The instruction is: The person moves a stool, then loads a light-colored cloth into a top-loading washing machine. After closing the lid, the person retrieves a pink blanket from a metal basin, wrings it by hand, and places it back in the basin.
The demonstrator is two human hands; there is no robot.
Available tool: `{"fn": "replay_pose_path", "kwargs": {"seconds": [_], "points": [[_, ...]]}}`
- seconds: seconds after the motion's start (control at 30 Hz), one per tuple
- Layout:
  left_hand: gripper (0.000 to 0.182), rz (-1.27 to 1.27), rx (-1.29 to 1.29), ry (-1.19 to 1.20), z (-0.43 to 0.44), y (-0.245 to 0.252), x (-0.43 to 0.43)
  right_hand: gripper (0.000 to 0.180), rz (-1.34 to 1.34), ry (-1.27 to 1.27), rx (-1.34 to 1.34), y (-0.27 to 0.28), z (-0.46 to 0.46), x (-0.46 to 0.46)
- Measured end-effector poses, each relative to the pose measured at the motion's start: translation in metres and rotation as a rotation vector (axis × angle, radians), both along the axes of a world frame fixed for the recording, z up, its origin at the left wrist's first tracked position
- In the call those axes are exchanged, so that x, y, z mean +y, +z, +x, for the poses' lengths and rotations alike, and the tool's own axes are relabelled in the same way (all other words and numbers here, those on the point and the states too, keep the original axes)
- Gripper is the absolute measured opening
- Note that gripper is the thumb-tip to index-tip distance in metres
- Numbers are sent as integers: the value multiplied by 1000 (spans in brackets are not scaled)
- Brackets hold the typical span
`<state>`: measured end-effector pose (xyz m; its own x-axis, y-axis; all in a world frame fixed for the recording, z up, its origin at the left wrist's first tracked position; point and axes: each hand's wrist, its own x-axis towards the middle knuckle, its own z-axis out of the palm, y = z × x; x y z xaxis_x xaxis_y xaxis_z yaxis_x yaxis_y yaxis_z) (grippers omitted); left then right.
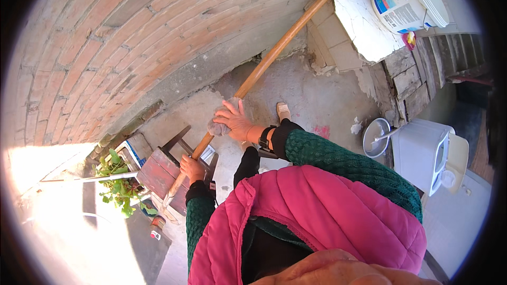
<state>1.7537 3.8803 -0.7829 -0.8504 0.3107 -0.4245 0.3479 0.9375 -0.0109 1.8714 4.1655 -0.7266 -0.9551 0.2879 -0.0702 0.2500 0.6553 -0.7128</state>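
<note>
A long wooden pole (291,39) runs slantwise in front of me, from the wooden stool at lower left up to the brick ledge at upper right. My left hand (193,169) is wrapped around its lower part, just above the stool's reddish seat (160,172). Further up, my right hand (234,122) presses a greyish cloth (216,128) around the same pole. The cloth bunches out beyond the fingers on both sides. Part of the pole is covered by the cloth and hand.
A brick wall (130,47) rises along the left. Leafy plants (115,186) grow by the stool. On a white slab (358,19) stands a plastic bucket (408,4) bearing writing. To the right are a metal basin (375,136) and a white lidded bin (420,150).
</note>
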Motion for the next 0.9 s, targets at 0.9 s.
{"fn": "replay_pose_path", "kwargs": {"seconds": [0.9], "points": [[71, 985, -1928, 398, 244, 271, 469, 62, -434, -527, 485, 227, 280, 194]]}}
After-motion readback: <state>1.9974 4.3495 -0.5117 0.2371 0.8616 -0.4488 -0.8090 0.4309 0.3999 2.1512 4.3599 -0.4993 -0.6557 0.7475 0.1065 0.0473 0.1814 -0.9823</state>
